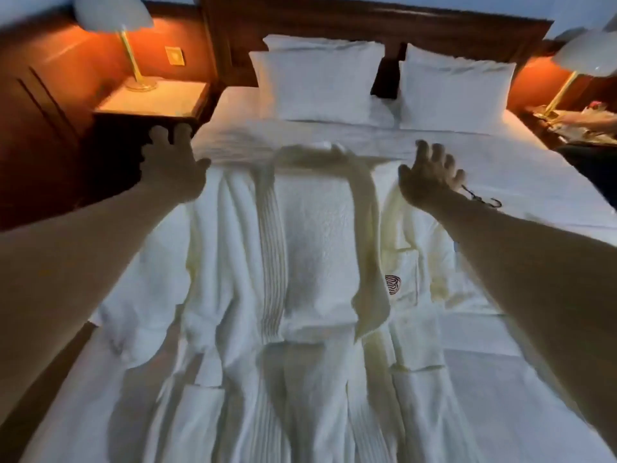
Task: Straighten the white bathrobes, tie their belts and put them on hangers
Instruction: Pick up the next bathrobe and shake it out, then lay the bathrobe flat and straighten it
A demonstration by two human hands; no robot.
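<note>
**Bathrobe spread flat on hotel bed, both hands raised open above its shoulders**

A white bathrobe (300, 295) is laid face up along the middle of a bed (534, 182), its collar toward the far end and its skirt toward the near edge. The fabric is seen to be thick and soft, with a quilted, textured inner panel at the chest and ribbed, stitched bands running down the lapels. A small dark embroidered emblem (392, 285) is stitched on the chest at the right, and patch pockets are visible lower down on both sides.

The left hand (172, 165) is held out at the far left of the robe's shoulder, fingers spread and straight, with nothing gripped; whether it touches the cloth cannot be told. The right hand (429, 177) is raised at the robe's right shoulder, fingers loosely fanned and slightly bent, nothing held in it. Both forearms are bare and extended from the near corners.

A dark hanger hook (484, 200) is seen on the sheet just right of the right hand, the rest of the hanger hidden. Four white pillows (320, 85) are stacked in two pairs against a dark wooden headboard (367, 25). A brass-stemmed lamp (123, 35) with a pale domed shade is set on the left nightstand (153, 101), and a matching lamp (581, 61) is seen at the far right.
</note>
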